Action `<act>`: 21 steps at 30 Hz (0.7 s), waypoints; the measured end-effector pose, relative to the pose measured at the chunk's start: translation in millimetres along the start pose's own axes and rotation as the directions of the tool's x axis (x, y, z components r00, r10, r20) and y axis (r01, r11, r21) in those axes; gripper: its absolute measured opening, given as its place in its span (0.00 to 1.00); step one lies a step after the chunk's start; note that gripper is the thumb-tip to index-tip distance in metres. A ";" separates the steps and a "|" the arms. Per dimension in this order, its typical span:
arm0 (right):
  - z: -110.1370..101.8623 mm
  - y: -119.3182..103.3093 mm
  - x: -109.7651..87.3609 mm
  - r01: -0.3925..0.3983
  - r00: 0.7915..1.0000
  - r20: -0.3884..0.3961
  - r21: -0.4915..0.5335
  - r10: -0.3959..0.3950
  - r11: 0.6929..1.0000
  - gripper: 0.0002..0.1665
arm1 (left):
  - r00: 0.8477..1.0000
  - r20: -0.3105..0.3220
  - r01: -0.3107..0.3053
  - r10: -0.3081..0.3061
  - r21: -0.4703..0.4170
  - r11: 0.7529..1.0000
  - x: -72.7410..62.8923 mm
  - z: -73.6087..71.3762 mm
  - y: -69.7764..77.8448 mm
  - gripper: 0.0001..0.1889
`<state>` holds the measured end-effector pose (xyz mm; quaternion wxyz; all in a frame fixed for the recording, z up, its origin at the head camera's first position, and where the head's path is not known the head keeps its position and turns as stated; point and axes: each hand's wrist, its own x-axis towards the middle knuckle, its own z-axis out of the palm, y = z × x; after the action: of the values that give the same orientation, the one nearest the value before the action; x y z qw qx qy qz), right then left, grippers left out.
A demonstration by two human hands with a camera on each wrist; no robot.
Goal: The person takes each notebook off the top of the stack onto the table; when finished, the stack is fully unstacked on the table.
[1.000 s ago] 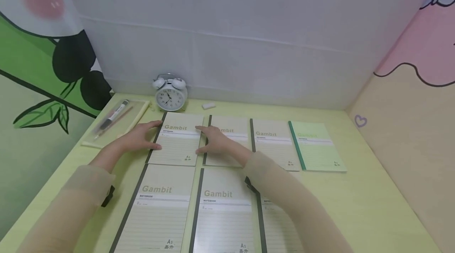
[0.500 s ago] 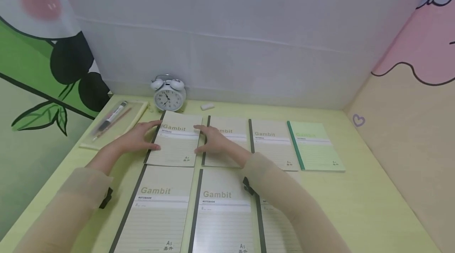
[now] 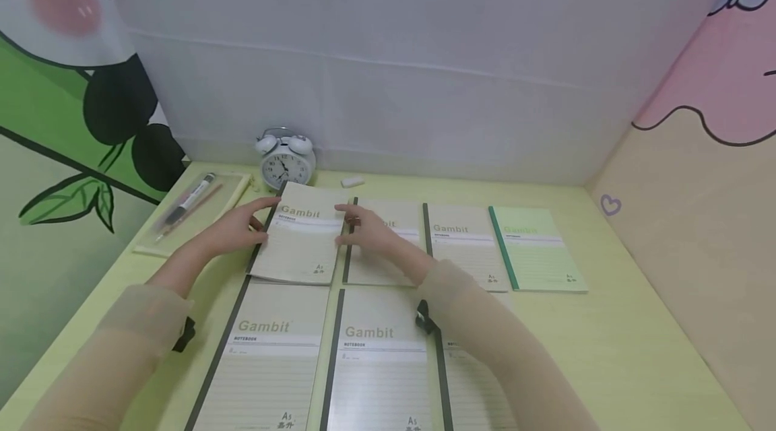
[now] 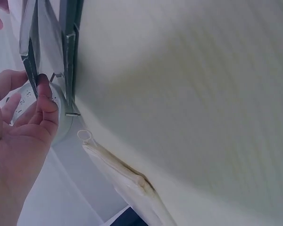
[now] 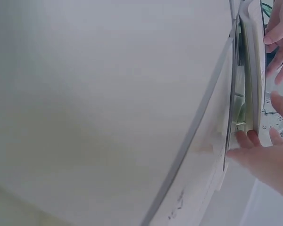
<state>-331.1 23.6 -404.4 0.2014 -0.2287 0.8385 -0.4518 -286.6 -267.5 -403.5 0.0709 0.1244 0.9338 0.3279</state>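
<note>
Both hands hold a Gambit notebook (image 3: pixel 300 242), cream with a dark spine, at the back left of the table. Its far end is raised and tilts up in front of the alarm clock (image 3: pixel 287 167). My left hand (image 3: pixel 233 232) grips the spine side; in the left wrist view, fingers of the left hand (image 4: pixel 26 122) curl under the raised dark spine (image 4: pixel 30 66). On the opposite edge, my right hand (image 3: pixel 372 236) has its thumb and fingers at the cover's side. Fingertips of the right hand (image 5: pixel 269 162) reach under the page edges (image 5: pixel 251 84) in the right wrist view.
More notebooks lie in rows: one beneath the right hand, a cream one (image 3: pixel 463 249), a green one (image 3: pixel 539 242), and front ones (image 3: pixel 261 363), (image 3: pixel 378 363). A zip pouch with pens (image 3: pixel 194 209) lies left. A white eraser (image 3: pixel 352 182) sits near the back wall.
The notebook between the hands has lifted from the table, its far end rising and overlapping the clock's base. Both hands rose slightly with it, and the left fingers curled further round the spine.
</note>
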 end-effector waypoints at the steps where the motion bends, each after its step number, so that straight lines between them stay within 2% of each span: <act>1: -0.8 -0.9 -1.0 -0.007 1.000 -0.006 0.044 0.007 0.999 0.42 | 1.000 -0.008 -0.004 0.004 -0.002 1.000 0.4 -0.4 1.1 0.39; 5: -3.9 -2.9 -2.6 -0.014 0.999 -0.035 0.152 0.019 0.988 0.40 | 0.999 -0.035 -0.002 0.001 -0.041 0.999 1.8 -3.2 7.1 0.38; 9: -8.9 -4.9 -3.9 -0.012 0.996 -0.086 0.146 0.024 0.989 0.39 | 0.999 -0.052 -0.001 -0.007 -0.148 0.989 3.6 -6.3 14.6 0.38; 12: -14.4 -5.5 -4.6 -0.010 0.993 -0.115 0.144 0.027 0.990 0.40 | 0.998 -0.059 -0.005 -0.007 -0.196 0.981 4.5 -7.9 20.8 0.39; 18: -29.3 -7.1 -8.0 -0.014 0.992 -0.122 0.206 0.040 0.978 0.40 | 0.998 -0.051 0.012 -0.021 -0.172 0.985 6.1 -11.2 35.1 0.38; 21: -38.4 -9.4 -11.2 -0.012 0.991 -0.130 0.191 0.038 0.981 0.40 | 0.998 -0.055 0.007 -0.016 -0.164 0.987 7.3 -12.4 41.7 0.38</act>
<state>-341.0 50.9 -375.3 0.1715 -0.1672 0.8059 -0.5414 -288.5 -241.4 -367.9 0.0564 0.1033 0.9061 0.4063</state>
